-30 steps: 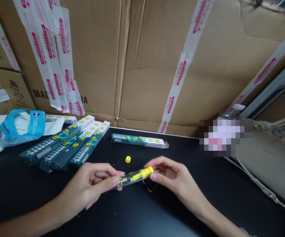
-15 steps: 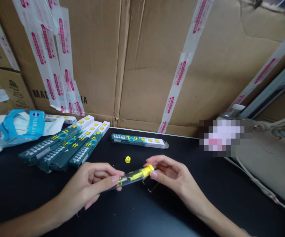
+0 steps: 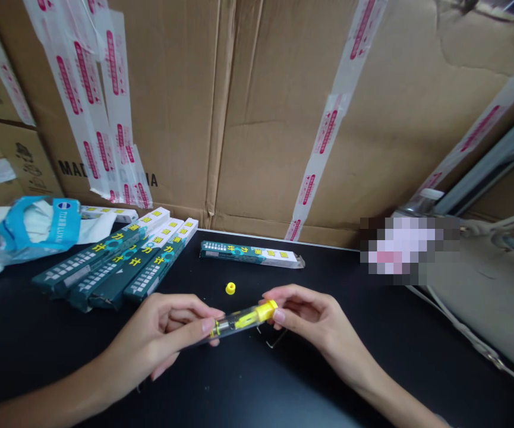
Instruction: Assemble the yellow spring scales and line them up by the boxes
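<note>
A clear tubular spring scale (image 3: pixel 227 325) with yellow parts inside is held level in front of me, slightly tilted up to the right. My left hand (image 3: pixel 174 327) pinches its tube between thumb and fingers, covering the left part. At the other end, my right hand (image 3: pixel 301 312) has thumb and fingertips closed on the yellow end cap (image 3: pixel 265 310), which sits at the tube's mouth. Below that cap a thin bent wire hook (image 3: pixel 277 340) shows; what it attaches to is unclear. A small yellow cap (image 3: pixel 230 288) rests on the black table just beyond the tube.
Several narrow green-and-white boxes (image 3: pixel 158 258) lie fanned at the left, beside a blue-and-white plastic packet (image 3: pixel 45 229). One more box (image 3: pixel 252 254) lies behind the small cap. Cardboard (image 3: pixel 257 148) walls the back. A beige bag (image 3: pixel 483 279) with straps stands at right.
The yellow end cap and the yellow piece inside the tube have turned slightly about the tube's axis, with my right fingers shifting a little. My left hand stays in place.
</note>
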{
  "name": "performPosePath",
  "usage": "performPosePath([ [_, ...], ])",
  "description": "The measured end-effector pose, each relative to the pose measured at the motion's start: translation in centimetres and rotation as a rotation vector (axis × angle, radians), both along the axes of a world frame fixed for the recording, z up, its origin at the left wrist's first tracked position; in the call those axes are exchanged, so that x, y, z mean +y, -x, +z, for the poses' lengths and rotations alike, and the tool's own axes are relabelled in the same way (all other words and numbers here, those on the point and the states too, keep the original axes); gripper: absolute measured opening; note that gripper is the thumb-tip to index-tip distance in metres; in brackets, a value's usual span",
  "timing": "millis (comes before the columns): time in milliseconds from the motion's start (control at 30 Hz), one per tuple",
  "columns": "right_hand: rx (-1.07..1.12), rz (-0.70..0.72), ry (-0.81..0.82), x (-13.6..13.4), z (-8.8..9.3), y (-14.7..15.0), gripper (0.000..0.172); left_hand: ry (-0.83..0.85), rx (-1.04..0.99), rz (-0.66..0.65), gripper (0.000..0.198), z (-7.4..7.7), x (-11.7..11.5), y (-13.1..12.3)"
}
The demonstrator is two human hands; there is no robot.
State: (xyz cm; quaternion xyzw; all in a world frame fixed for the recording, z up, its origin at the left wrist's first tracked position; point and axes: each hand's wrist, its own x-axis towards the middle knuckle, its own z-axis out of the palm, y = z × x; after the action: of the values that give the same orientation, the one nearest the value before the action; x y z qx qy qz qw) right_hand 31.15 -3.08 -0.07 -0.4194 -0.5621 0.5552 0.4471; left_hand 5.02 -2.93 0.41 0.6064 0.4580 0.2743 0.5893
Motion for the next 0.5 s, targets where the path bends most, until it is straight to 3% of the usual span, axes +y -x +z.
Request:
performPosePath([
  [233, 0.046, 0.036, -0.024, -0.15, -0.33, 0.17, 0.021, 0.002, 0.013, -0.003, 0.044, 0.48, -0.13, -0.22],
  [400, 0.045, 0.038, -0.122, -0.25, -0.39, 0.30, 0.015, -0.006, 0.006, -0.006, 0.044, 0.09, -0.06, -0.13],
  [500, 0.056, 0.034, -0.093, -0.31, -0.49, 0.42, 0.017, -0.045, 0.026, 0.002, 0.042, -0.19, -0.26, -0.08],
])
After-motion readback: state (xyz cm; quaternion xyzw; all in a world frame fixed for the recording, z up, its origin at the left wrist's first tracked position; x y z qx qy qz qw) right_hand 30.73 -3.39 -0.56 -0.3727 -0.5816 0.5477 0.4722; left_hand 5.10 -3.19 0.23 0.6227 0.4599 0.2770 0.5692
